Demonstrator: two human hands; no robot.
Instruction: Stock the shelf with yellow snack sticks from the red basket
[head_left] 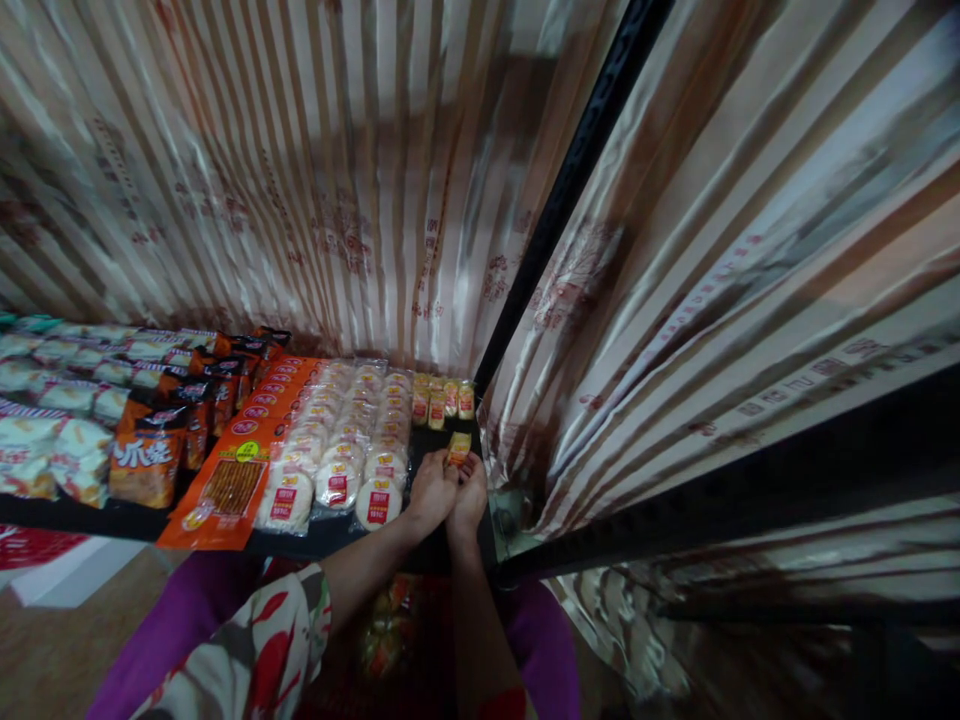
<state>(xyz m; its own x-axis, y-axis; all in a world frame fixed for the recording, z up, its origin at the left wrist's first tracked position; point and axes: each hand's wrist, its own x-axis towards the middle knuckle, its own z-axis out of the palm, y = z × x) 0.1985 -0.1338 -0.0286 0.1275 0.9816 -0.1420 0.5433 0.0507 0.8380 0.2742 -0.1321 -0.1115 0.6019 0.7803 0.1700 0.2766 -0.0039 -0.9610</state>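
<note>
Side by side over the right end of a black shelf, my left hand and my right hand close around one small yellow-and-orange snack packet. Its upper part shows above the fingers. Just behind the hands, several like small packets stand in short rows in the shelf's back corner. Left of my hands lie rows of clear-wrapped round rice crackers with red labels.
Orange flat snack packs overlap left of the crackers, then orange-and-black bags and white bags. A black post rises at the right corner. Striped curtains hang behind. Wrapped goods sit below the shelf.
</note>
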